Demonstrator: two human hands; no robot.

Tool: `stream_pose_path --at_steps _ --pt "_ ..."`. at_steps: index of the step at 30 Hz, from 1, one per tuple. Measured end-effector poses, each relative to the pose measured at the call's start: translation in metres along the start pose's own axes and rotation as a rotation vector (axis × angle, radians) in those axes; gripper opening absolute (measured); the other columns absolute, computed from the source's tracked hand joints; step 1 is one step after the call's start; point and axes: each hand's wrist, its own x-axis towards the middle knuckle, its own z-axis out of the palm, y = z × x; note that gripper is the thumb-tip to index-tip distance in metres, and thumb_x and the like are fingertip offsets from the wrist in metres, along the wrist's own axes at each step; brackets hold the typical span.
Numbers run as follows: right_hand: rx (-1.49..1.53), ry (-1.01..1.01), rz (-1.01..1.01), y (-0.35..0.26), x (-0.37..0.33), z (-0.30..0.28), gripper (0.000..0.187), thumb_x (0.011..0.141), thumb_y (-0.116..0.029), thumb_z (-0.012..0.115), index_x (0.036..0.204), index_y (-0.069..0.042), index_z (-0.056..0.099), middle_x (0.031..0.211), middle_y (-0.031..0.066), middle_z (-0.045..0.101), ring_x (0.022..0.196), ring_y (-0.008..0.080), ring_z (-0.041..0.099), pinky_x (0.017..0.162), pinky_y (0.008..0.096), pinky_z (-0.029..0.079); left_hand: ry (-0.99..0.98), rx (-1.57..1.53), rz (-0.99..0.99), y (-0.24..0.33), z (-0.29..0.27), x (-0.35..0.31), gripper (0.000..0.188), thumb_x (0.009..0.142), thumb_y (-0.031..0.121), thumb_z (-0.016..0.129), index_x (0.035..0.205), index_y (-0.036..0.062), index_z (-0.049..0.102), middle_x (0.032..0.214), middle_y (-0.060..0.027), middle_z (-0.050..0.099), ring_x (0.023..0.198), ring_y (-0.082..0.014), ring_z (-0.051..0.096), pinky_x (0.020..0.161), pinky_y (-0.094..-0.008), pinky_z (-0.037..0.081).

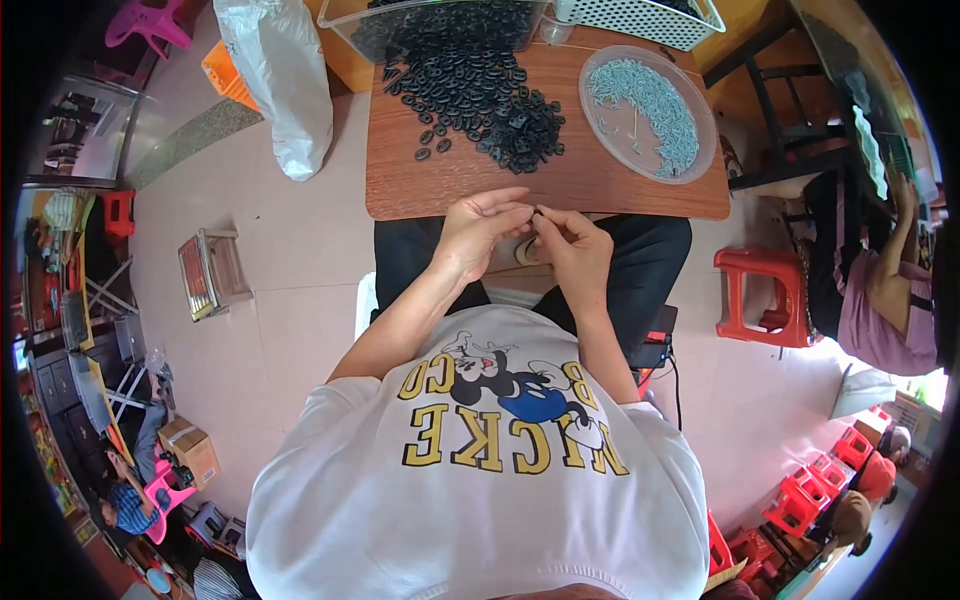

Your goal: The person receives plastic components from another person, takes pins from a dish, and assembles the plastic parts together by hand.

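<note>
Both my hands meet just off the near edge of the brown table point(420, 190), above my lap. My left hand point(472, 236) is closed in a pinch, its thumb and index finger on a small black piece point(537, 213). From the other side, the fingertips of my right hand point(578, 255) pinch at the same piece. Fingers cover most of it, so its exact kind is hidden. Beyond my hands lie a spread of black oval plastic parts point(440, 95) and a heap of smaller black parts point(525, 132). To their right, a round clear tray point(588, 110) holds many small silvery screws point(672, 128).
A clear bin point(345, 22) and a white perforated basket point(640, 22) stand at the table's far side. A white sack point(275, 85) is left of the table. A red stool point(760, 295) stands at right, beside a seated person point(885, 310). A small metal-framed stool point(212, 272) stands left.
</note>
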Motion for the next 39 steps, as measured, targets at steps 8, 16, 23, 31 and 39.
stream_pose_path --at_steps 8,16,23,31,39 --pt "0.193 0.045 -0.028 -0.002 0.008 -0.006 0.015 0.081 -0.006 0.067 0.095 -0.001 0.069 0.074 0.0006 0.062 0.064 0.0041 0.054 0.056 0.0176 0.041 0.422 1.475 0.899 0.06 -0.05 0.027 0.017 0.075 0.004 0.066 0.09 -0.0035 0.067 0.08 -0.0179 0.057 0.08 -0.0319 0.057 0.071 -0.039 0.046" --pt "0.136 -0.005 0.029 -0.001 0.005 -0.004 0.015 0.082 -0.003 0.066 0.096 0.001 0.068 0.075 0.0017 0.063 0.066 0.0047 0.055 0.06 0.017 0.042 0.295 1.623 0.833 0.063 -0.055 0.05 0.017 0.076 0.003 0.067 0.09 -0.0071 0.065 0.084 -0.0194 0.059 0.082 -0.0354 0.058 0.074 -0.0407 0.046" --pt "0.356 -0.085 0.128 -0.011 0.017 -0.007 0.014 0.082 -0.006 0.066 0.095 0.0 0.069 0.082 0.0016 0.065 0.068 0.0056 0.056 0.062 0.0184 0.044 0.114 0.683 0.387 0.06 -0.033 0.03 0.018 0.082 0.004 0.065 0.098 -0.0046 0.064 0.093 -0.0164 0.066 0.073 -0.0213 0.066 0.067 -0.0299 0.052" --pt "0.524 -0.192 0.078 -0.021 0.029 0.0 0.015 0.084 -0.004 0.063 0.097 0.002 0.066 0.083 0.0065 0.067 0.068 0.009 0.059 0.063 0.0208 0.047 -0.128 -0.296 -0.037 0.041 -0.011 0.004 0.028 0.088 0.003 0.058 0.112 -0.0108 0.053 0.109 -0.0216 0.059 0.105 -0.024 0.059 0.093 -0.0302 0.05" --pt "0.488 -0.142 0.098 -0.031 0.016 0.002 0.014 0.082 -0.003 0.065 0.094 0.003 0.066 0.082 0.0076 0.068 0.068 0.0113 0.064 0.062 0.0209 0.05 -0.032 -0.321 0.009 0.029 0.01 0.002 0.027 0.087 -0.001 0.056 0.113 -0.0098 0.054 0.112 -0.0195 0.059 0.099 -0.0217 0.061 0.091 -0.0284 0.051"
